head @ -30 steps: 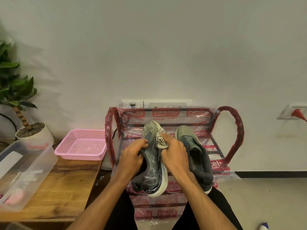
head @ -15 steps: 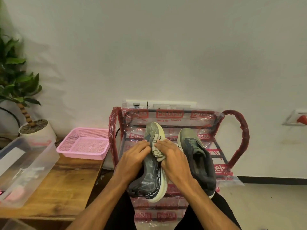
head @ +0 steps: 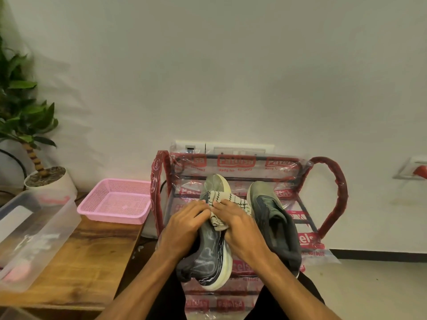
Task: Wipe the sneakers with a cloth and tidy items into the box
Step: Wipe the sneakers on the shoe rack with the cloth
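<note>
Sneaker (head: pixel 209 255): grey upper, pale sole, held in the air in front of the rack (head: pixel 332 195), tipped on its side, toe toward the wall, heel nearest the body. Gripped from the left by the left hand (head: pixel 184 227), fingers (head: pixel 198 207) curled over the upper near mid-shoe.

Cloth (head: pixel 233 202) (pale, with dark stitched lines): bunched against the forefoot between the two hands, partly draped over the sole edge. Clamped there by the right hand (head: pixel 242 229), fingers (head: pixel 223 205) bent round the fabric and pressing it on the shoe. Fingertips of both hands nearly meeting across the cloth.

Second sneaker (head: pixel 275 225): just right of the right hand, resting on the rack, toe toward the wall, opening upward.

Rack: red-wrapped frame under clear printed plastic, set against the wall, directly below and behind the hands. Wall sockets (head: pixel 231 148) just above its rear rail.

Bench (head: pixel 92 262): wooden, left of the rack.
- Pink basket (head: pixel 108 217): at the far right corner, just beside the rack.
- Clear box (head: pixel 46 227): at the left edge, well apart from both hands; contents blurred, not identifiable.
- Potted plant (head: pixel 53 181): behind the box, near the wall.
</note>
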A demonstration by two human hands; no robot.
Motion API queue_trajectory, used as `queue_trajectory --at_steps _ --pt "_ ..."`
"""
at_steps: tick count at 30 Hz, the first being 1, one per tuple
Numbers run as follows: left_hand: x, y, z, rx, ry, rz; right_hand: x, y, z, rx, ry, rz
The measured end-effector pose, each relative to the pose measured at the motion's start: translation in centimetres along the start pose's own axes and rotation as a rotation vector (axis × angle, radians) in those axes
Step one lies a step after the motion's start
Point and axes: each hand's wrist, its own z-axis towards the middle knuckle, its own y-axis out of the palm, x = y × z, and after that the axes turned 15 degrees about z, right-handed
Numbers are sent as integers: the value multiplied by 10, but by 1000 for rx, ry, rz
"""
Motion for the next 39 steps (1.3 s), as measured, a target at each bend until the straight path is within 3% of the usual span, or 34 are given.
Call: queue_trajectory --at_steps 5,12,20,26,30,33,39 --pt "3 -2 7 -2 -17 -1 1 -3 17 -2 -40 -225" --pt "-2 -2 4 -8 -46 -63 -19 -6 2 -19 10 -62" --pt "6 5 8 32 -119 -104 -7 -9 18 -68 19 -296" --pt "-2 9 0 8 -174 -158 -25 -9 3 -84 110 -76" --pt "2 7 4 11 -223 -145 -15 -9 6 -96 22 -199" --pt "10 7 11 5 -213 -139 -12 -12 18 -145 100 -307" --pt "6 11 8 -4 -224 -148 -16 -9 4 -100 175 7"
